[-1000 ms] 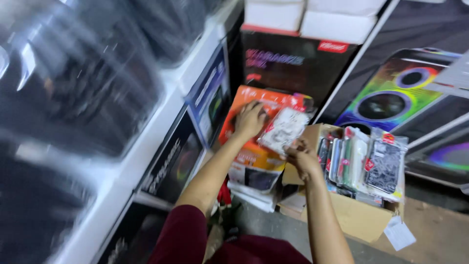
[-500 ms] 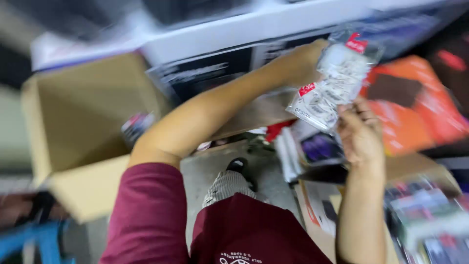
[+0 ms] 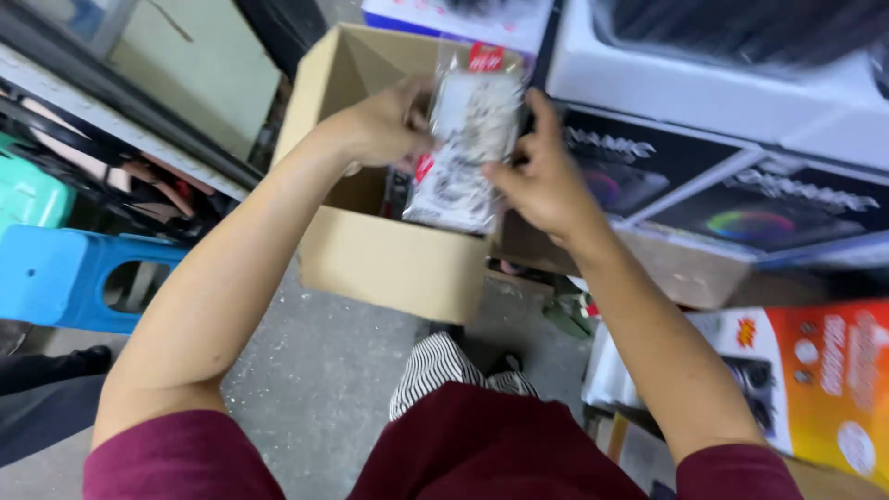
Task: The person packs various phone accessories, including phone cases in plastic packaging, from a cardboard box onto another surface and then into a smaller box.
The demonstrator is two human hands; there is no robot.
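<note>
A clear plastic packet (image 3: 468,139) with a red tag at its top and small dark-and-white items inside is held over an open cardboard box (image 3: 389,264). My left hand (image 3: 384,125) grips the packet's left edge. On its right edge rests my right hand (image 3: 546,181), fingers curled around it. The box stands on the grey floor, its flaps up, and its inside is mostly hidden behind the packet and my hands.
A blue plastic stool (image 3: 69,278) stands at the left. Dark printed boxes (image 3: 741,208) and a white wrapped appliance (image 3: 741,74) lie at the right, with an orange printed carton (image 3: 829,370) lower right. A metal shelf frame (image 3: 120,102) runs along the upper left.
My view has swung left from the shelves and the orange carton to the open cardboard box. Both hands carried the packet along and now hold it over that box.
</note>
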